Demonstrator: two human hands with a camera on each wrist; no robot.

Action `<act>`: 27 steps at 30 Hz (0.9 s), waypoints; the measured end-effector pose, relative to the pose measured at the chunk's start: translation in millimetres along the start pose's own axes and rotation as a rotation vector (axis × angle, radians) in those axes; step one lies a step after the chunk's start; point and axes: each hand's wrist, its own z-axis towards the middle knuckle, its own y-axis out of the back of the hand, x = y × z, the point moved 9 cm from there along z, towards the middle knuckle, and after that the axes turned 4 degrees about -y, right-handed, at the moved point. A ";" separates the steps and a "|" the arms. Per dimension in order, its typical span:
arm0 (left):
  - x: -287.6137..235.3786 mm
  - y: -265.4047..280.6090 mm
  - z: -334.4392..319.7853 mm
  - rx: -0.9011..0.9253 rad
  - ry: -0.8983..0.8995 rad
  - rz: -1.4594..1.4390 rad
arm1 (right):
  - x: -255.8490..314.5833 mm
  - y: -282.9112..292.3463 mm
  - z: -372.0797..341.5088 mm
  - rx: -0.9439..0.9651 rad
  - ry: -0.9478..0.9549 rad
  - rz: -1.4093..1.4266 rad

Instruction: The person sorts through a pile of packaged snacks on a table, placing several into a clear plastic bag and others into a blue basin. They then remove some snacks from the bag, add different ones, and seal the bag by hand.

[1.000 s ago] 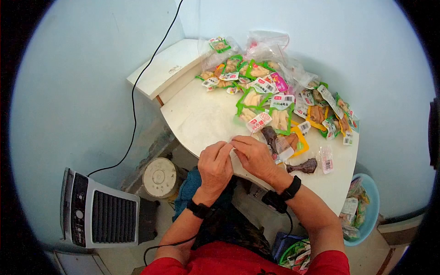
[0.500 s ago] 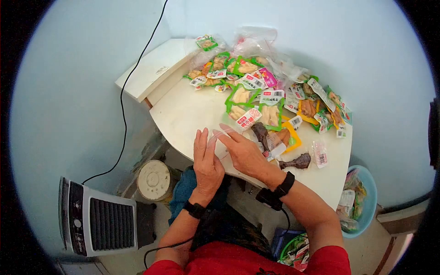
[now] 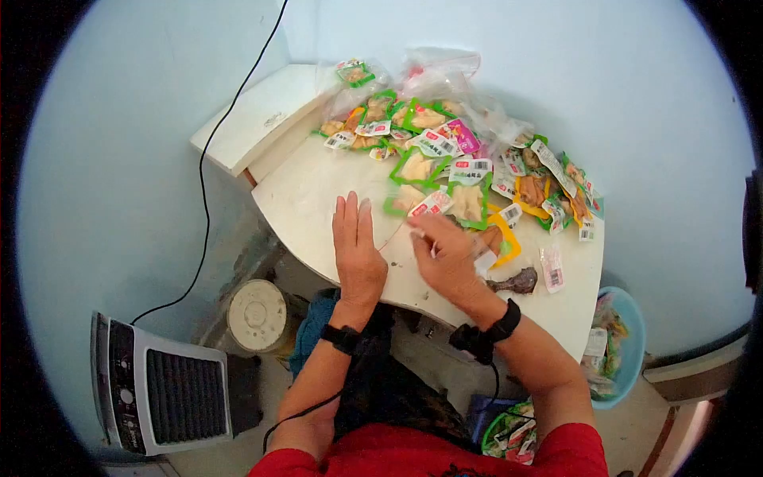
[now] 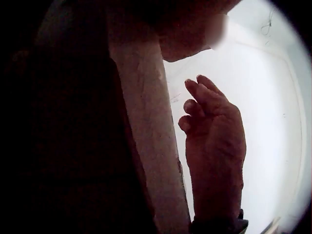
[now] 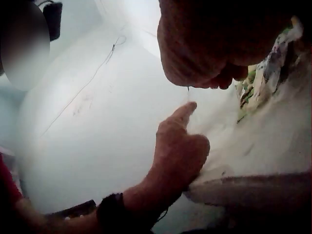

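Note:
My left hand (image 3: 359, 254) is held over the front of the table, its fingers straight and pointing away from me. To its right, my right hand (image 3: 449, 258) is blurred, with fingers and thumb bent inward. It pinches clear plastic film, of which only a thin reddish line (image 3: 392, 237) shows faintly between the hands. Beyond the right hand lie green-edged packs of pale meat pieces (image 3: 467, 200) and a yellow-edged pack (image 3: 506, 242). A dark drumstick (image 3: 515, 281) lies near the right wrist, beside a small clear labelled packet (image 3: 551, 269).
More food packs (image 3: 556, 187) and clear plastic bags (image 3: 441, 71) are heaped along the back of the white table (image 3: 298, 207). A blue basin (image 3: 630, 350) of packs stands right of it. An air cooler (image 3: 175, 385) and a round-lidded bucket (image 3: 258, 314) stand on the left.
My hands were close together at the clear film a second ago. They have spread apart; the left fingers have straightened and the right hand has moved right, covering the second drumstick.

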 end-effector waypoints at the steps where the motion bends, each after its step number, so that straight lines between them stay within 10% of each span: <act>1: 2.1 0.1 -2.4 0.003 0.017 -0.012 | -4.9 6.7 1.8 -0.026 -0.043 -0.057; 12: 17.7 -1.8 -4.5 -0.006 0.095 -0.139 | -31.1 56.6 -4.2 0.351 -0.401 -0.961; 27: 24.8 -1.5 -1.8 0.047 0.163 -0.275 | -18.9 94.9 -12.4 -0.059 -0.645 -0.005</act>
